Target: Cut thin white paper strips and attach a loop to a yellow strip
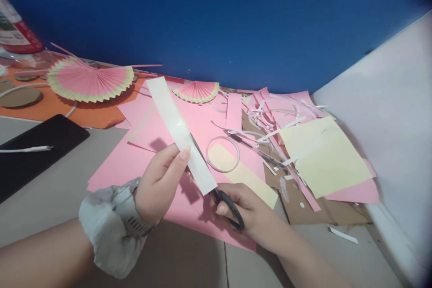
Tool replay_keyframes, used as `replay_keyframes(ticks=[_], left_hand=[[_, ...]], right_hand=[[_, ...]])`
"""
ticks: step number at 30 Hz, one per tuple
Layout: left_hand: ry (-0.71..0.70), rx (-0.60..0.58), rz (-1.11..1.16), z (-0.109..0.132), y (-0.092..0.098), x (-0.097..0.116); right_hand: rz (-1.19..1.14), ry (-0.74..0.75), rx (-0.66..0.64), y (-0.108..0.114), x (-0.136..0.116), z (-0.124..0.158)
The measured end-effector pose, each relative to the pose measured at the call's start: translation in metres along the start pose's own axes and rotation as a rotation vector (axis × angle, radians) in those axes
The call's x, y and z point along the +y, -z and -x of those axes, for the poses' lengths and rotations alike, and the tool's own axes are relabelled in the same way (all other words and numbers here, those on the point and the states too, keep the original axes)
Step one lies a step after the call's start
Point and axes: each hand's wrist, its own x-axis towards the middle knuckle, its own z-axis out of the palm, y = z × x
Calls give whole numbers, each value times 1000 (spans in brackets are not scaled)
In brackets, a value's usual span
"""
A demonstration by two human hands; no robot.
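Observation:
My left hand (162, 175) pinches a pale yellow-white paper strip (168, 114) between thumb and fingers, holding it slanted above the pink paper. The fingers of my right hand (241, 209) are wrapped round the black handles of a pair of scissors (232, 211). One blade shows along the strip's right edge, and the rest lies hidden behind the paper. Below both hands spread large pink sheets (141, 162). A second pale yellow strip (249, 180) lies on them, beside a white ring of cord or tubing (223, 171).
Two pleated pink-and-yellow paper fans (92, 81) stand at the back. A black tablet-like slab (43, 153) with a white cable is at left, near a red-labelled bottle (20, 31). Cardboard (303, 213) with paper scraps and a yellow sheet (326, 157) lies right. A blue wall (216, 18) rises behind.

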Motion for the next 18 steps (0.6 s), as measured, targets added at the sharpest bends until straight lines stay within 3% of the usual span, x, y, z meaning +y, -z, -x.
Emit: replay_keyframes(ticks=[18], left_hand=[[32, 12, 7, 0, 0, 1]], right_hand=[[1, 24, 26, -2, -3, 0]])
